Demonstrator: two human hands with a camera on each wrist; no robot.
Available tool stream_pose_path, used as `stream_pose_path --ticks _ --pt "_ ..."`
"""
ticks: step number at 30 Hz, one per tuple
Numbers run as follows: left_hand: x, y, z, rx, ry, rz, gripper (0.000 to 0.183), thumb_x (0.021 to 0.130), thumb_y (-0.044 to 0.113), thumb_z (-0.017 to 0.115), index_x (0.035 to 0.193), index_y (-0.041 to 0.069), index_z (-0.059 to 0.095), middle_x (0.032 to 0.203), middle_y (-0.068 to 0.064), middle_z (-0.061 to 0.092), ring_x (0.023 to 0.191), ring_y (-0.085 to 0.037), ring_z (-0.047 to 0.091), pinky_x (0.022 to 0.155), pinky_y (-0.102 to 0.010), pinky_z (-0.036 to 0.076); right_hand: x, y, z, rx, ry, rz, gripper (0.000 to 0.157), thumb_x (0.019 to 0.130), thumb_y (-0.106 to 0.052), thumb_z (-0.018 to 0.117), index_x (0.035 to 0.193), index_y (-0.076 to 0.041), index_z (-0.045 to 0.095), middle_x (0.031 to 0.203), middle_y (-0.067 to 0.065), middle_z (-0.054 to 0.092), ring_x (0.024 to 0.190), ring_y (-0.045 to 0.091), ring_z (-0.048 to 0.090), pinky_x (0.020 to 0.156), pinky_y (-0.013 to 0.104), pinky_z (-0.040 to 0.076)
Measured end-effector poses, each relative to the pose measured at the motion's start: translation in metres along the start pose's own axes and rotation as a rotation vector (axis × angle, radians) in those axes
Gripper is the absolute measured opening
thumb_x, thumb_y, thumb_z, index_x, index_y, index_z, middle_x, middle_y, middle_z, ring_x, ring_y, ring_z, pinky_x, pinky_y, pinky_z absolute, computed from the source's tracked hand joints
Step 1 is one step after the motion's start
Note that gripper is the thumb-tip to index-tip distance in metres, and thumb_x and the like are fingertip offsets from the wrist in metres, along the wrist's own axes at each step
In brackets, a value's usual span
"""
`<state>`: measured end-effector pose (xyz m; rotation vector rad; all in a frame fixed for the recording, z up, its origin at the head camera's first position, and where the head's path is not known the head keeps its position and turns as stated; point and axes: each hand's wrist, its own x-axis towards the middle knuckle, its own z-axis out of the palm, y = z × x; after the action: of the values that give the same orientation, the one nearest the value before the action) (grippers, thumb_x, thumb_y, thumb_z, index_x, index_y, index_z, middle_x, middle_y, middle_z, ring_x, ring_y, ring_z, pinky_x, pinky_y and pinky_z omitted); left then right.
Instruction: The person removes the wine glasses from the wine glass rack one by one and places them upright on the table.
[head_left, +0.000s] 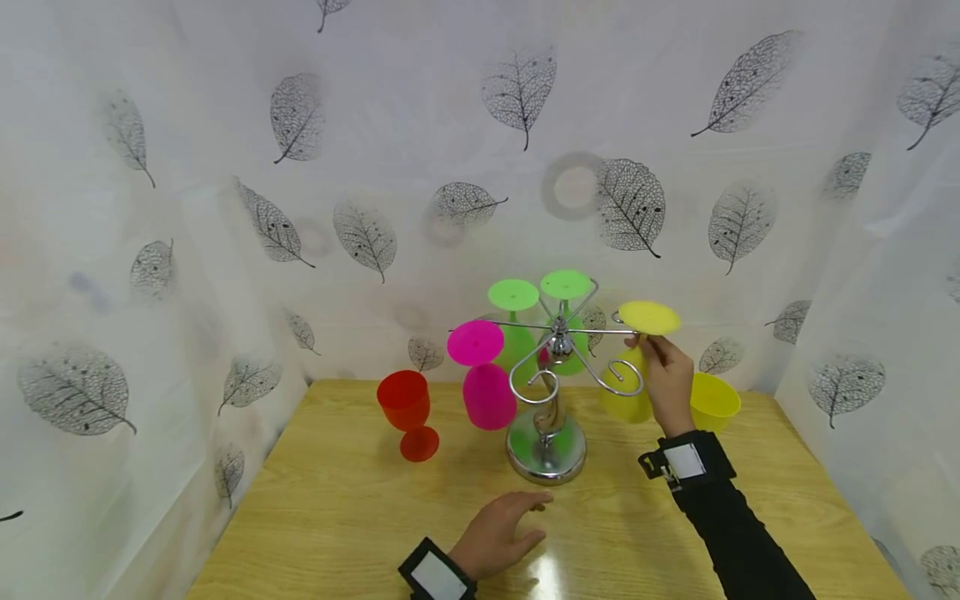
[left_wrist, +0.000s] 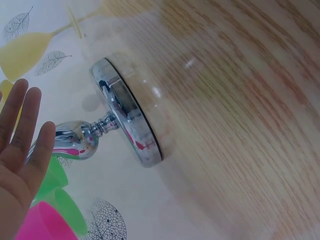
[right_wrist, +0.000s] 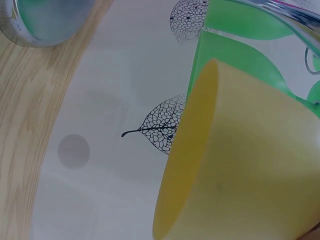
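Note:
A chrome stemware rack (head_left: 547, 454) with curled wire arms stands on the wooden table. My right hand (head_left: 670, 379) pinches a yellow plastic goblet by its stem, just under the foot (head_left: 648, 317). This goblet hangs upside down at the rack's right-hand arm; its bowl (right_wrist: 250, 165) fills much of the right wrist view. Whether the wire bears its weight, I cannot tell. Upside down on other arms hang a pink goblet (head_left: 489, 396) and two green goblets (head_left: 517, 346). In front of the rack base, my left hand (head_left: 498, 533) hovers with extended fingers, holding nothing.
A red goblet (head_left: 405, 400) stands upright on the table to the left of the rack. Behind my right wrist is another yellow goblet (head_left: 716, 400), bowl up. A white leaf-patterned curtain (head_left: 420, 100) surrounds the table (head_left: 337, 517) at the back and sides.

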<state>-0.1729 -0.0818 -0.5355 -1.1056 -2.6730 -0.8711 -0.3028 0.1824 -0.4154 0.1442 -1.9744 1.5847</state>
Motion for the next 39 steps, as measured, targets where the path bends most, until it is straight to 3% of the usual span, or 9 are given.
stream_pose_path --ticks 3,8,15,19,25,27,35,39 --pt "-0.001 -0.001 0.001 -0.006 -0.010 -0.014 0.041 0.090 0.024 0.063 0.129 0.014 0.054 0.111 0.002 0.066 0.100 -0.008 0.061 0.084 -0.020 0.051 -0.002 0.005 0.000 0.045 -0.026 0.008 0.028 0.096 -0.014 0.051 0.108 0.007 0.063 0.081 -0.024 0.064 0.086 -0.007 0.062 0.086 0.007 0.047" --pt "-0.003 -0.002 0.002 -0.001 -0.022 -0.036 0.041 0.090 0.024 0.063 0.128 0.015 0.054 0.110 0.003 0.066 0.100 -0.007 0.061 0.084 -0.020 0.051 -0.005 0.004 0.002 0.145 -0.130 -0.028 0.029 0.095 -0.013 0.052 0.109 0.010 0.062 0.085 -0.020 0.067 0.090 -0.003 0.064 0.087 0.010 0.048" --pt "-0.003 -0.005 0.001 -0.039 -0.061 -0.082 0.041 0.090 0.024 0.061 0.129 0.016 0.053 0.111 0.001 0.066 0.101 -0.010 0.061 0.085 -0.022 0.051 -0.005 0.000 0.010 0.221 -0.287 -0.096 0.022 0.094 -0.003 0.051 0.111 0.002 0.064 0.093 -0.017 0.069 0.096 0.000 0.064 0.087 0.011 0.049" --pt "-0.004 -0.005 0.001 -0.035 -0.066 -0.083 0.041 0.090 0.024 0.061 0.129 0.016 0.053 0.110 0.001 0.067 0.101 -0.010 0.062 0.084 -0.022 0.051 -0.005 -0.014 0.018 0.241 -0.350 -0.141 0.023 0.091 0.007 0.049 0.110 0.011 0.061 0.093 -0.010 0.070 0.094 0.001 0.065 0.088 0.012 0.050" --pt "-0.004 -0.005 0.002 -0.051 -0.095 -0.116 0.041 0.091 0.025 0.061 0.130 0.019 0.052 0.111 0.003 0.066 0.102 -0.009 0.061 0.085 -0.022 0.051 -0.003 -0.035 0.029 0.074 -0.338 -0.214 0.018 0.090 0.008 0.050 0.102 0.017 0.061 0.090 0.026 0.067 0.088 -0.009 0.060 0.085 0.008 0.049" --pt "-0.004 -0.006 0.003 -0.062 -0.102 -0.127 0.041 0.091 0.025 0.061 0.130 0.020 0.052 0.112 0.004 0.066 0.103 -0.008 0.061 0.085 -0.022 0.051 -0.002 -0.038 0.031 0.027 -0.321 -0.224 0.017 0.089 0.010 0.051 0.100 0.017 0.062 0.091 0.033 0.064 0.088 -0.012 0.058 0.082 0.006 0.048" --pt "-0.006 -0.007 0.004 -0.036 -0.065 -0.082 0.041 0.090 0.024 0.062 0.129 0.017 0.053 0.110 0.004 0.066 0.101 -0.007 0.061 0.084 -0.021 0.051 0.007 -0.034 0.037 0.166 -0.360 -0.278 0.019 0.088 0.016 0.048 0.103 0.018 0.060 0.089 0.026 0.063 0.087 0.005 0.062 0.086 0.013 0.051" --pt "-0.007 -0.008 0.005 -0.027 -0.048 -0.067 0.041 0.090 0.024 0.062 0.129 0.017 0.053 0.108 0.004 0.067 0.099 -0.007 0.062 0.084 -0.020 0.050 0.012 -0.024 0.037 0.148 -0.342 -0.302 0.017 0.088 0.015 0.050 0.099 0.014 0.062 0.087 0.028 0.063 0.087 0.003 0.062 0.085 0.011 0.050"
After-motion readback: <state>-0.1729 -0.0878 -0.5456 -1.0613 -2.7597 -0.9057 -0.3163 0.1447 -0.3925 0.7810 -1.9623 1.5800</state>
